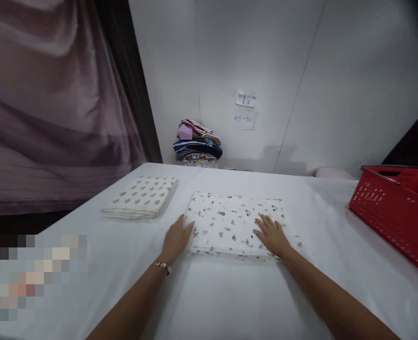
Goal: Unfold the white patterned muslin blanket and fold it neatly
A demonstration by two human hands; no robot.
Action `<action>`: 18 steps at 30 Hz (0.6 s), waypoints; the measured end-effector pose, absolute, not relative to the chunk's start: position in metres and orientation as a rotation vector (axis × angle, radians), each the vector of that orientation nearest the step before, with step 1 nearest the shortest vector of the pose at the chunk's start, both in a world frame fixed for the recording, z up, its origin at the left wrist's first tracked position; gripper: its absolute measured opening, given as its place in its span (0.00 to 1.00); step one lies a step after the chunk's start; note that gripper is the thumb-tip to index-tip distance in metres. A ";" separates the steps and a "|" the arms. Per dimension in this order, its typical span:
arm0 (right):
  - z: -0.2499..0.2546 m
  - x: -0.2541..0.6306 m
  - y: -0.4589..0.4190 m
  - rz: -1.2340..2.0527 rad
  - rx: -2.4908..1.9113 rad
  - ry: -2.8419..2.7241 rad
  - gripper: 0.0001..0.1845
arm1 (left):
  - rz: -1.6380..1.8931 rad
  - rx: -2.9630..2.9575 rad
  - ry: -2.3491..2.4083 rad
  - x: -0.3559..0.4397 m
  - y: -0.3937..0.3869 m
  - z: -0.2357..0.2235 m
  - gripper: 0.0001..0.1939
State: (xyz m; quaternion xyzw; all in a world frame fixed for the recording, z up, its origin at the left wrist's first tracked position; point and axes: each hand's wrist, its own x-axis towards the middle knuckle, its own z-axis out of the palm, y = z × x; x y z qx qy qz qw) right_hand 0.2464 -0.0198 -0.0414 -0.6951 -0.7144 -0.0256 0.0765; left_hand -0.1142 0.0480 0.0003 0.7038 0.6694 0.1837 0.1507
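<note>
A white cloth (226,222) with small grey and brown prints lies folded into a flat rectangle on the white-covered table. At its left edge rests my left hand (178,238), open, fingers pointing forward and touching the side of the cloth. My right hand (272,236) is spread flat on top of the cloth near its right end. Neither hand grasps anything. Left of the cloth sits another folded cloth (143,196), cream with rows of grey motifs, apart from both hands.
A red plastic basket (389,208) with a metal handle stands at the table's right side. Behind the far edge, a pile of folded fabrics (198,144) leans near the wall, below paper notes (245,118). A pinkish curtain (53,104) hangs at the left.
</note>
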 end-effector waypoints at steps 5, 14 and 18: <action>-0.038 0.246 -0.020 -0.019 -2.110 -2.136 0.30 | 0.381 1.686 1.967 -0.120 0.072 0.020 0.27; -0.036 0.245 -0.021 0.010 -2.128 -2.129 0.30 | 0.442 1.382 1.763 -0.121 0.076 0.034 0.21; -0.038 0.246 -0.020 0.019 -2.101 -2.123 0.30 | 0.444 1.293 1.667 -0.121 0.070 0.040 0.18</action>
